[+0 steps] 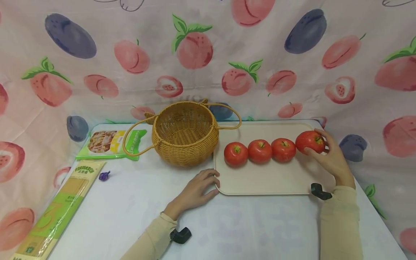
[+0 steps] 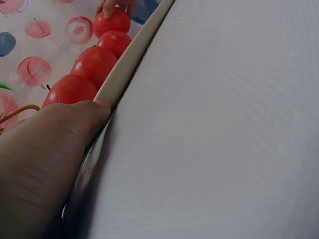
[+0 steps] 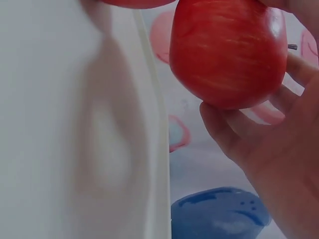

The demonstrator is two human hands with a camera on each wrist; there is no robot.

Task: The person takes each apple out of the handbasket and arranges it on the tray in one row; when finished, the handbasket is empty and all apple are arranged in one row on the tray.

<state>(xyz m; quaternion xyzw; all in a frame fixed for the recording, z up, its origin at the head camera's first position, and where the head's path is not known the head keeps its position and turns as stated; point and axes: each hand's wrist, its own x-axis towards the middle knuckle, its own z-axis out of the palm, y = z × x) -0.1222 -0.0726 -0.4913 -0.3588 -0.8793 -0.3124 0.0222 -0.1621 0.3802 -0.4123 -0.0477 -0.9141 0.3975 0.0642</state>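
Three red apples [image 1: 260, 151] stand in a row on the cream tray [image 1: 266, 180]. At the right end of the row, my right hand [image 1: 331, 155] grips another red apple [image 1: 309, 142] between thumb and fingers. In the right wrist view, that apple [image 3: 229, 55] has its stem towards the palm. My left hand [image 1: 198, 189] holds the tray's front left corner, fingers curved at its side. The left wrist view shows the thumb [image 2: 99, 110] against the rim; the other fingers are hidden there. Just beyond this hand stands a woven basket [image 1: 186, 153], its two handles folded outward.
Left of the basket lies a green and white food packet [image 1: 130, 144]. A long noodle packet [image 1: 61, 206] runs along the table's left edge, with a small purple object [image 1: 104, 176] beside it. A fruit-printed cloth [image 1: 208, 83] hangs behind the white table [image 1: 247, 227].
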